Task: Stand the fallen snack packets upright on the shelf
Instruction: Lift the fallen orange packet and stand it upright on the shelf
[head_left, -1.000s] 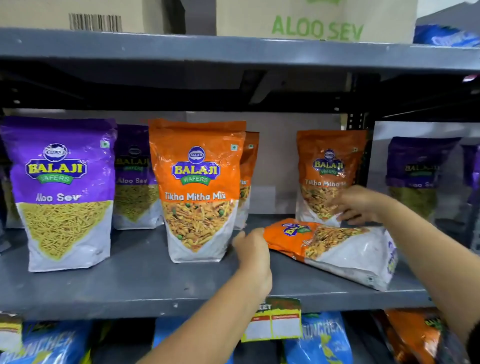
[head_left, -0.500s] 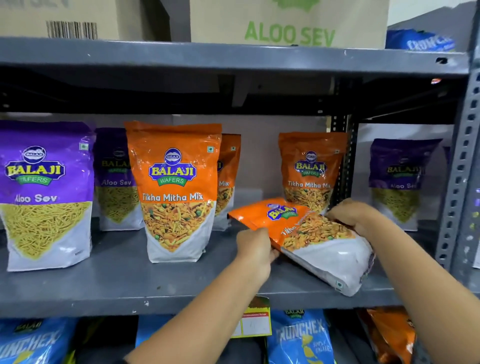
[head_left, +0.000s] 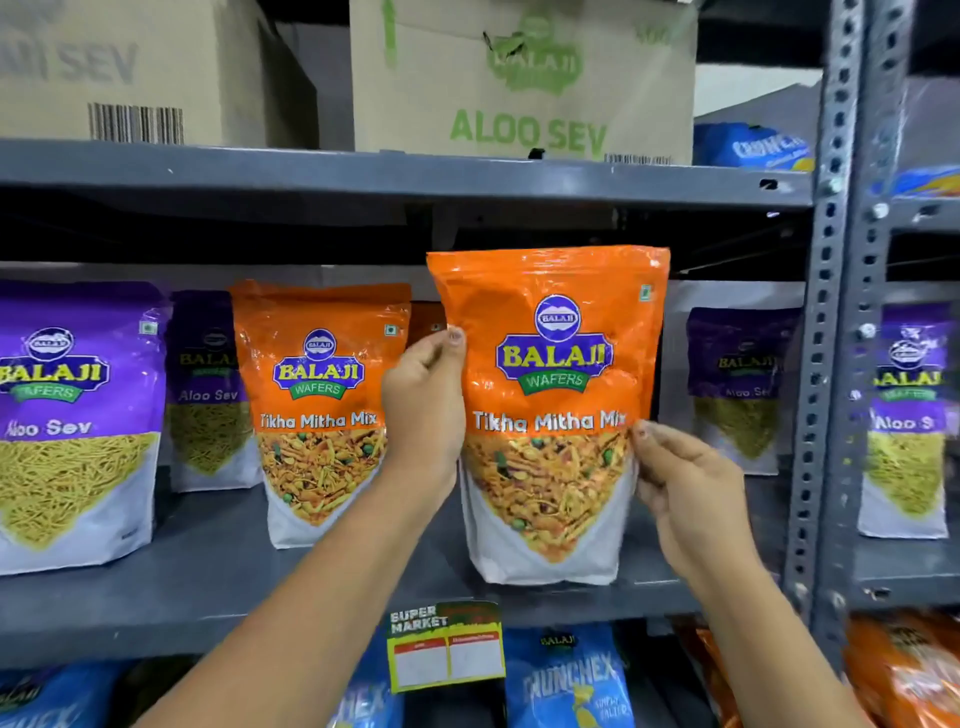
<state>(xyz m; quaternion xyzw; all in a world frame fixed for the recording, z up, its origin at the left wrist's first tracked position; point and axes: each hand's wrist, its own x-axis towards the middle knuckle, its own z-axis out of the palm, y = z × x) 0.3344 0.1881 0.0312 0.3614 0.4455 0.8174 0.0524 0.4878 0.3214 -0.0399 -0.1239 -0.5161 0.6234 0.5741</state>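
Observation:
An orange Tikha Mitha Mix packet (head_left: 550, 415) stands upright near the front edge of the grey shelf (head_left: 218, 587). My left hand (head_left: 423, 410) grips its left edge and my right hand (head_left: 685, 493) holds its right edge lower down. Another orange Tikha Mitha Mix packet (head_left: 319, 410) stands upright just to the left. Whether the held packet's base rests on the shelf or hangs just above it, I cannot tell.
Purple Aloo Sev packets (head_left: 67, 426) stand at the left and behind, with more (head_left: 737, 389) at the right. Cardboard boxes (head_left: 519, 78) sit on the shelf above. A perforated upright post (head_left: 826, 364) bounds the bay. A price tag (head_left: 447, 644) hangs below; blue packets fill the lower shelf.
The orange packet went from lying flat, through tilted, to upright in both hands. The view moved closer and shifted right.

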